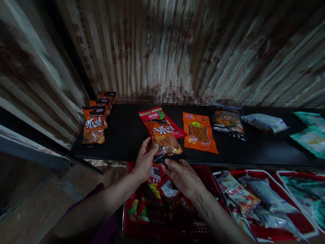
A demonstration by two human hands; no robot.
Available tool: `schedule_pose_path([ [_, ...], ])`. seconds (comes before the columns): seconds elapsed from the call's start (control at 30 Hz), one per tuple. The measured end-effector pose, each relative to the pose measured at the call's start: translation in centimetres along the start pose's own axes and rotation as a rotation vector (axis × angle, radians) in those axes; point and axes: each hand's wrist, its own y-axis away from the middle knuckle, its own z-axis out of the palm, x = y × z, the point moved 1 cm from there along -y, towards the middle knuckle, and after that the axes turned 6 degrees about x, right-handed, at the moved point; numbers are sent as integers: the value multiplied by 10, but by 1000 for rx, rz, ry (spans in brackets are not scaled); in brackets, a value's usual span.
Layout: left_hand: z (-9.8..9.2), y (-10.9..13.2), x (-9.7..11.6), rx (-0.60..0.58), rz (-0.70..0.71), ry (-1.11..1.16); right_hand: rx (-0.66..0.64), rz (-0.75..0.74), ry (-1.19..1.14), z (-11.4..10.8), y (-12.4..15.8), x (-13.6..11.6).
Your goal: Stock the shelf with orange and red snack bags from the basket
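Observation:
An orange-and-black snack bag [165,138] is held between my two hands above the front edge of the black shelf [123,131]. My left hand [145,159] pinches its left side. The thumb and fingers of my right hand [182,175] grip its bottom edge. Behind that bag lies a red snack packet [153,114], partly covered by it. Just to the right lies a flat orange packet [199,132] with a clear window. Several matching orange-and-black bags [94,126] stand in a row at the shelf's left end.
Farther right on the shelf are a dark snack bag [227,120], a white packet [265,122] and green packets [317,140]. Below stand red baskets [171,227] of snacks. A black metal post [69,46] rises at the left, with patterned curtain [144,44] behind.

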Motion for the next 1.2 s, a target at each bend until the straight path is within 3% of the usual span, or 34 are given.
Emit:
schedule_pose_path([
  [0.37, -2, -7, 2, -10, -45, 102, -13, -5, 26, -5, -3, 12],
  [0.83, -3, -9, 12, 3, -35, 15, -104, 4, 100, -4, -3, 19],
  [1.0, -6, -10, 14, -33, -42, 11, -81, 15, 118, -4, -1, 22],
  [1.2, -8, -12, 17, 18, -29, -4, -76, 47, 143, -4, 1, 24],
])
